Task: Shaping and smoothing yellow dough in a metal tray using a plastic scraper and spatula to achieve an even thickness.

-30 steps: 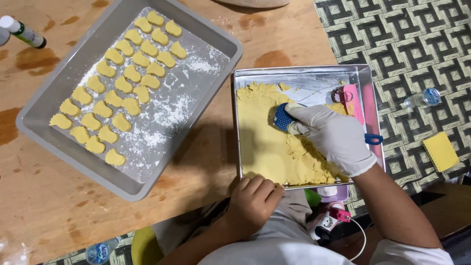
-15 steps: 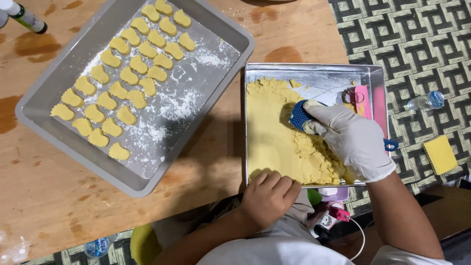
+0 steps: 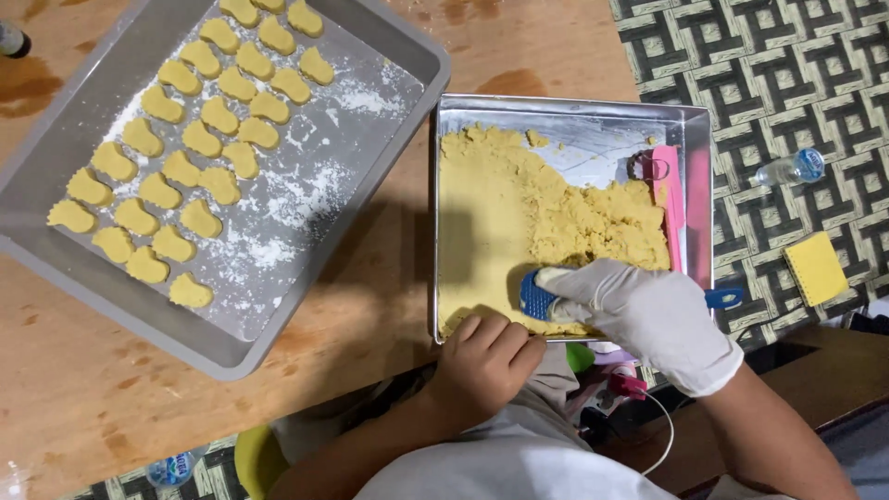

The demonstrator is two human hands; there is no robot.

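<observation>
My right hand, in a white glove, grips a small blue tool and presses it into yellow dough near the front edge of a shiny square metal pan. A blue piece of the tool sticks out past my wrist on the right. My bare left hand is curled against the pan's front rim. To the left, a grey baking tray dusted with flour holds several small yellow shaped dough pieces in rows.
A pink scraper and a small metal cutter lie at the pan's right side. A small plastic bottle and a yellow sponge lie on the patterned mat at right. The trays rest on a wooden table.
My right hand has drawn the blue tool from the upper middle of the dough down to the pan's front edge. My left hand stays at the rim.
</observation>
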